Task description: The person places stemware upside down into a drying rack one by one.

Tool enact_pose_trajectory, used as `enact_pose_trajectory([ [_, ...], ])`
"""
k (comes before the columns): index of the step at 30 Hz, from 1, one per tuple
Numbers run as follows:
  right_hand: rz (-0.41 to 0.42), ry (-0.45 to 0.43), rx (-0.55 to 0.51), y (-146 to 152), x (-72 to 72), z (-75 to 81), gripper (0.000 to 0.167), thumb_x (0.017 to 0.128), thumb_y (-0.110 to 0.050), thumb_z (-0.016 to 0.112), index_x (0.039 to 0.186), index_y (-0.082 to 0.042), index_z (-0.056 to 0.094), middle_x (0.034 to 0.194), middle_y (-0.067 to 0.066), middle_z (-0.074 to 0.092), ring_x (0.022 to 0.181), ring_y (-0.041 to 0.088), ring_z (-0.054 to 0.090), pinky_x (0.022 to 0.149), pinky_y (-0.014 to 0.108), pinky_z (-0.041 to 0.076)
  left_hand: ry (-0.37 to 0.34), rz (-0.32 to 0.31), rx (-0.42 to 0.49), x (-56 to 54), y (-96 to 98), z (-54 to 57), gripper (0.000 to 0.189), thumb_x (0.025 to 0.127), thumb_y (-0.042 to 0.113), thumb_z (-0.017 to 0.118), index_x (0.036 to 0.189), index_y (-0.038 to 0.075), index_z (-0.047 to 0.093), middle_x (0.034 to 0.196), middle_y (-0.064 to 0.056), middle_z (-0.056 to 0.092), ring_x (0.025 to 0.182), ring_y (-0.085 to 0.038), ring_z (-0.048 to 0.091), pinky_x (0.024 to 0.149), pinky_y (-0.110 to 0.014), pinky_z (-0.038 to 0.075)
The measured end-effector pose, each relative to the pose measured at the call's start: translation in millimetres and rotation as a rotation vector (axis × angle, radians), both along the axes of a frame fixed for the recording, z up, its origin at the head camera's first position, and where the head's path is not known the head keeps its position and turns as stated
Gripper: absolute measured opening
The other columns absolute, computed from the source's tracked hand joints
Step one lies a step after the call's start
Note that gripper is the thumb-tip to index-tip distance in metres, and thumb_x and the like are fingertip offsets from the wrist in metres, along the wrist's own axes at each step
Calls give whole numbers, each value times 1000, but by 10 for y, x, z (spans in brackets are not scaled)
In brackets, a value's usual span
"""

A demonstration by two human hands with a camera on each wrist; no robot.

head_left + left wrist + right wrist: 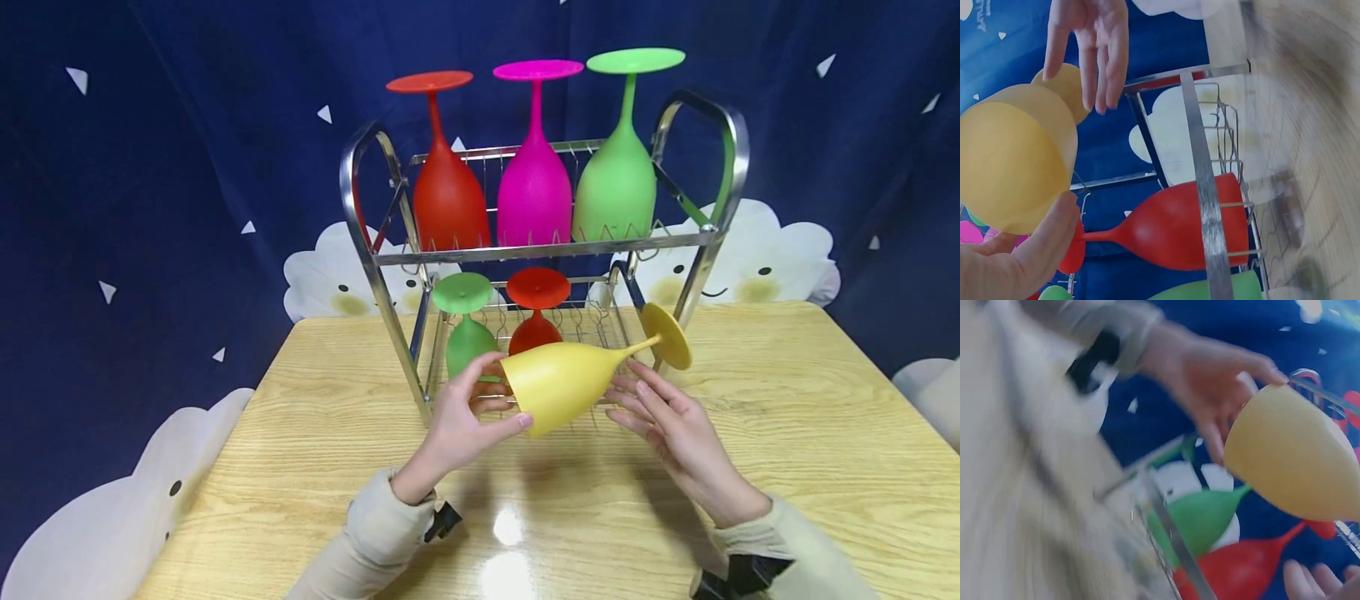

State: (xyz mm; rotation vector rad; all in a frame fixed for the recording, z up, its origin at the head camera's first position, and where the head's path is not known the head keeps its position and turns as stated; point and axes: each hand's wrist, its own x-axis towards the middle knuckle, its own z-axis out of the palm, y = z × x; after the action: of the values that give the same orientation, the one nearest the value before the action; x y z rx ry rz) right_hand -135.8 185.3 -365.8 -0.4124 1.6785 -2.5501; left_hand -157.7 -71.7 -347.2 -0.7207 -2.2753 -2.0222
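Note:
A yellow plastic goblet (566,379) is held tilted on its side above the table, its mouth toward the left and its round foot up to the right. My left hand (459,427) pinches the rim, thumb on the near side and fingers behind. Close to the stem, my right hand (688,442) has its fingers extended; in the left wrist view that hand (1099,47) is apart from the goblet. Behind the yellow goblet, a green goblet (471,343) and a red goblet (536,329) stand upside down on the rack's lower tier.
A two-tier metal dish rack (547,252) stands on the wooden table (337,450). On its upper tier, a red goblet (450,196), a magenta goblet (534,192) and a light green goblet (617,187) stand upside down. A dark blue curtain (187,167) hangs behind.

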Motion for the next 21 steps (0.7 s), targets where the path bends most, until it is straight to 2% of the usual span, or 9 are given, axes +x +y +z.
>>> enact_pose_trajectory([
  [4, 28, -118, -331, -78, -49, 22, 23, 97, -12, 41, 114, -12, 56, 112, 5, 61, 104, 17, 58, 89, 33, 47, 7, -30, 21, 1, 23, -26, 67, 70, 1, 74, 129, 2, 43, 110, -19, 52, 91, -30, 60, 78, -35, 53],
  [7, 11, -148, -542, -123, -73, 40, 19, 96, -9, 42, 105, -7, 59, 109, 9, 61, 104, 19, 58, 89, 34, 47, 10, -49, 15, 0, 40, -46, 68, 70, 2, 75, 129, 2, 42, 112, -19, 52, 93, -29, 60, 79, -37, 52],
  [10, -31, -141, -643, -160, -95, 53, 15, 95, -6, 44, 98, -4, 58, 103, 11, 62, 97, 20, 59, 82, 33, 50, -2, -69, 13, 1, 55, -66, 68, 70, 2, 75, 130, 2, 42, 112, -19, 52, 93, -29, 60, 79, -36, 52],
  [14, -93, -119, -653, -195, -100, 61, 12, 94, -3, 45, 91, -3, 57, 95, 12, 64, 88, 20, 61, 72, 31, 52, -12, -78, -22, 0, 62, -88, 70, 69, 4, 76, 130, 4, 41, 114, -16, 52, 95, -27, 59, 78, -32, 53],
  [21, -186, -85, -580, -210, -81, 125, 9, 92, -5, 49, 96, -2, 57, 92, 12, 65, 84, 19, 63, 74, 30, 53, -20, -113, -66, 0, 66, -111, 74, 66, 5, 80, 130, 7, 40, 120, -10, 50, 100, -23, 57, 80, -33, 52],
])
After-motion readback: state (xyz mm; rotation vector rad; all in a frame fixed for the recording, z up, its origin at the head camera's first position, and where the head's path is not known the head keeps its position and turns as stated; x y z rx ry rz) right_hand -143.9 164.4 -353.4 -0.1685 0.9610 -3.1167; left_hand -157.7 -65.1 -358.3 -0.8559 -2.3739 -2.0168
